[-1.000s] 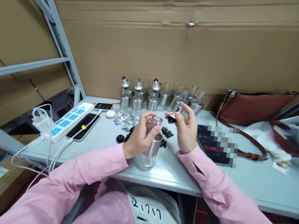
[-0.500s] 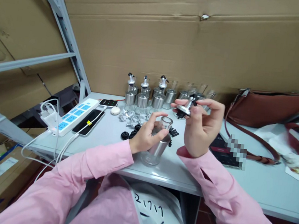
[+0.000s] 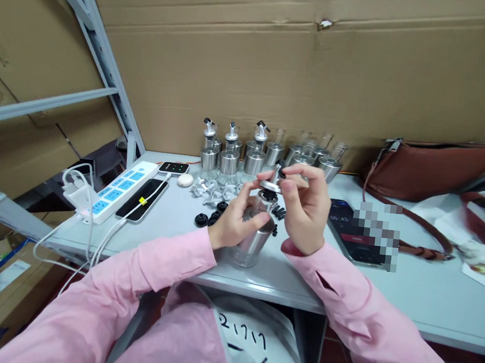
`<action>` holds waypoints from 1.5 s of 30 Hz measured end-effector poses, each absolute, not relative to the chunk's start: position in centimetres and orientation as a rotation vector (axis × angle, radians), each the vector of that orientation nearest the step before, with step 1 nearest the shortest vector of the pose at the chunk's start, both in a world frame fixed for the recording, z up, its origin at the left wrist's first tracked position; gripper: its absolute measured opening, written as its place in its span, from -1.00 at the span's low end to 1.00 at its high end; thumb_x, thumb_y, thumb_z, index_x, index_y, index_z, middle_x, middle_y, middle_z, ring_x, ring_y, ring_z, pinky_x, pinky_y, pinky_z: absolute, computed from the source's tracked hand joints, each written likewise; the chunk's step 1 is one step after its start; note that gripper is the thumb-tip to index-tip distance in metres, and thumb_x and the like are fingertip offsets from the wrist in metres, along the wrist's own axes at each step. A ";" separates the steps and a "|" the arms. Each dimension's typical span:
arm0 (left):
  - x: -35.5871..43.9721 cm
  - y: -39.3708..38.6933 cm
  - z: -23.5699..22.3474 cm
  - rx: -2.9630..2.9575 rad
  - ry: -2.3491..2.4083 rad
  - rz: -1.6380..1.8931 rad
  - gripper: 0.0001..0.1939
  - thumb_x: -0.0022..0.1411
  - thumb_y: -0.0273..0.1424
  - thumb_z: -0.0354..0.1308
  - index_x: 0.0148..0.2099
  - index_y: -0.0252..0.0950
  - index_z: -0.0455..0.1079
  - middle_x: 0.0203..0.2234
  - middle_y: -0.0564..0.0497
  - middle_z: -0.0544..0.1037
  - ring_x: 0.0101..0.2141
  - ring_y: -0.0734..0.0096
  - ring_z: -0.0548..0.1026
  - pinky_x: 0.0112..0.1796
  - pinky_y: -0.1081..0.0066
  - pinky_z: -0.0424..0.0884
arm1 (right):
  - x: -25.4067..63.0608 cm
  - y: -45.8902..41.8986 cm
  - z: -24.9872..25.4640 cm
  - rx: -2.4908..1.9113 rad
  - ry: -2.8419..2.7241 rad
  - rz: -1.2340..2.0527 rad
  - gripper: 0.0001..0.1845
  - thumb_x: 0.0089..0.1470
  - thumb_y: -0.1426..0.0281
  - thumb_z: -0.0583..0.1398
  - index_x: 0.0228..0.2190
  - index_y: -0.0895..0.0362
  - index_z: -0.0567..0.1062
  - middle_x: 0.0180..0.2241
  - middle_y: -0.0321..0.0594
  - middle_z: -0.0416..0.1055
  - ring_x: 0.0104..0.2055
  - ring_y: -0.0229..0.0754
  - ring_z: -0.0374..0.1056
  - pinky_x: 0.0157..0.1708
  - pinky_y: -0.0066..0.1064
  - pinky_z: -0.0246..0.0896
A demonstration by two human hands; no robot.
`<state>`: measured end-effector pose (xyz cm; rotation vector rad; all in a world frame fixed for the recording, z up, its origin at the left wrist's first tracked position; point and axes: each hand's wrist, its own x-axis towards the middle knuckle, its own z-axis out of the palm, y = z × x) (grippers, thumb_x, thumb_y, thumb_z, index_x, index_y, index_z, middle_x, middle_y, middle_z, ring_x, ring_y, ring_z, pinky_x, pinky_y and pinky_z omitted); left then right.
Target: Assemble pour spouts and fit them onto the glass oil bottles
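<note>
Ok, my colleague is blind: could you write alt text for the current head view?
A left hand steadies a glass bottle with a metal sleeve while the right hand holds a silver and black pourer at its mouth. Behind stand similar bottles, three with pourers fitted. Loose black parts, silver parts, a power strip and a brown bag lie nearby.

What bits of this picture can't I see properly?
- Head view: one side of the held bottle, hidden by the left hand.
- Head view: part of the phone screen, covered by blurry squares.
- Head view: the back bottles, partly hidden by the spouted bottles.
- Head view: the tiny black pieces, too small to tell their shape.
</note>
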<state>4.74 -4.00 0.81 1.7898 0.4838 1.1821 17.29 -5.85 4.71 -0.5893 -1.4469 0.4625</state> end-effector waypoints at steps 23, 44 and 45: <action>4.5 -3.4 0.7 1.904 0.505 1.097 -0.48 0.12 0.10 -0.02 -0.41 -0.32 0.23 -0.56 0.07 0.27 -0.51 0.47 0.23 -0.41 0.40 0.25 | 17.8 -6.3 3.1 -0.622 -1.567 0.290 -0.82 0.10 0.39 0.15 -0.20 -0.03 0.40 -0.22 -0.23 0.51 -0.17 -0.11 0.45 -0.19 -0.18 0.36; 1.8 -0.2 3.2 1.944 0.752 1.572 -0.73 0.27 -0.17 -0.05 -0.12 -0.26 0.22 -0.22 -0.04 0.42 -0.14 0.38 0.38 -0.11 0.35 0.28 | 21.2 -2.6 8.7 -0.763 -1.407 0.134 -0.74 -0.05 0.36 0.28 -0.27 -0.01 0.37 -0.20 -0.27 0.44 -0.15 -0.13 0.41 -0.23 -0.25 0.38; 1.5 0.2 3.2 1.925 0.789 1.602 -0.76 0.27 -0.21 -0.04 -0.12 -0.26 0.21 -0.23 -0.04 0.42 -0.15 0.39 0.38 -0.12 0.35 0.28 | 21.8 -1.4 8.7 -0.789 -1.413 0.098 -0.75 -0.05 0.36 0.27 -0.28 -0.01 0.37 -0.19 -0.27 0.44 -0.17 -0.14 0.41 -0.24 -0.25 0.37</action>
